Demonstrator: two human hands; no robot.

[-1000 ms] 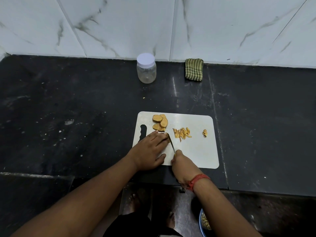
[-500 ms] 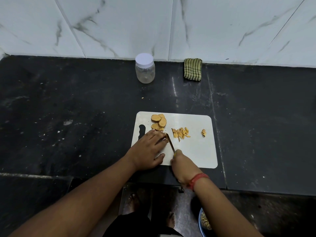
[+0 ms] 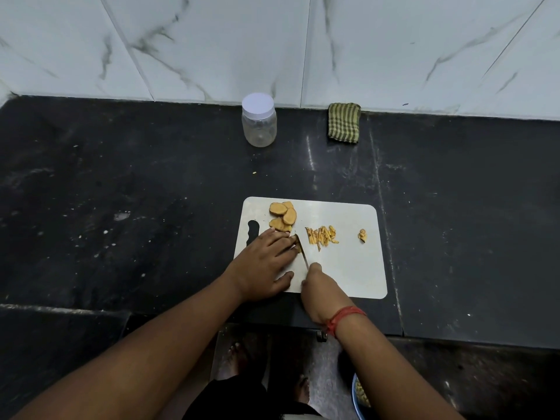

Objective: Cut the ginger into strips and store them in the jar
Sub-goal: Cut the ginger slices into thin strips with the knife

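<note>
Stretching across the whole lower view, the black stone counter (image 3: 121, 207) meets a white marbled tile wall (image 3: 212, 47) at the back, and the white cutting board (image 3: 348, 268) lies on it; the board serves as landmark for everything else. Left of the board's middle, the left hand (image 3: 263, 265) rests palm down on the board's left part, fingers fairly straight and close together, fingertips pressing a ginger piece that is almost hidden under them, thumb spread toward the board's near edge. At the board's near edge, the right hand (image 3: 318, 286) has its fingers curled round the handle of a knife (image 3: 302, 251), whose thin blade runs from that hand toward the far left, right beside the left fingertips; a red thread band (image 3: 342, 318) circles the wrist. Well behind the board, near the wall, stands the clear jar (image 3: 259, 121) with its white lid on, and nothing shows inside it. Behind the board's right side, against the wall, lies a folded green striped cloth (image 3: 344, 122). On the board's far left corner sits a heap of ginger slices (image 3: 283, 216). At the board's middle lie the cut ginger strips (image 3: 321, 235), and to their right a small ginger scrap (image 3: 362, 235)
</note>
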